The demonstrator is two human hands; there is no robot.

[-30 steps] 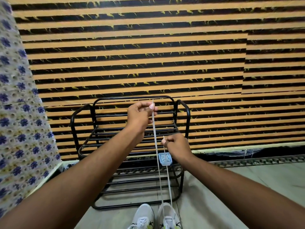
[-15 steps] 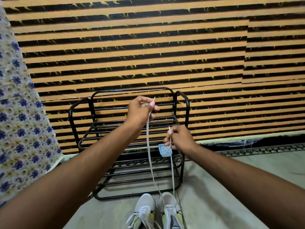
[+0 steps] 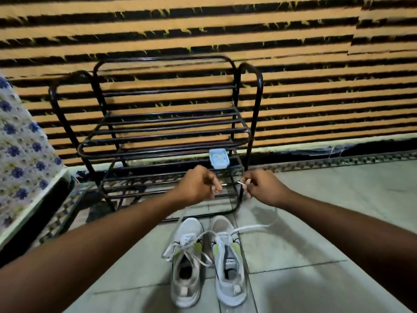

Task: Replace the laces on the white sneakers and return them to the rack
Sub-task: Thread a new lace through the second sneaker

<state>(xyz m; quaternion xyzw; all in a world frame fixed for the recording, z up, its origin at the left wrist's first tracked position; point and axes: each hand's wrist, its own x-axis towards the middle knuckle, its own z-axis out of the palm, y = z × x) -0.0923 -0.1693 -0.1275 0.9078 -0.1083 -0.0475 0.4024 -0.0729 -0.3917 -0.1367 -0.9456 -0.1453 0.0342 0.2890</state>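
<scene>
Two white sneakers stand side by side on the floor, the left sneaker and the right sneaker, toes toward the black metal shoe rack. A white lace runs from the right sneaker's eyelets out to the right and loops up, blurred, toward my hands. My right hand pinches a lace tip between thumb and fingers. My left hand is curled, with the other lace tip showing at its fingertips. Both hands hover in front of the rack's lower shelves, above the sneakers' toes. The left sneaker's laces lie loose.
A small light-blue square object sits on a rack shelf just above my hands. A striped orange-and-black wall covering hangs behind the rack. A flower-patterned cloth covers furniture at the left. Pale floor tiles spread to the right.
Both hands have dropped from chest height to just above the sneakers and now sit level with each other. The taut lace has gone slack. The view has tilted down onto the sneakers.
</scene>
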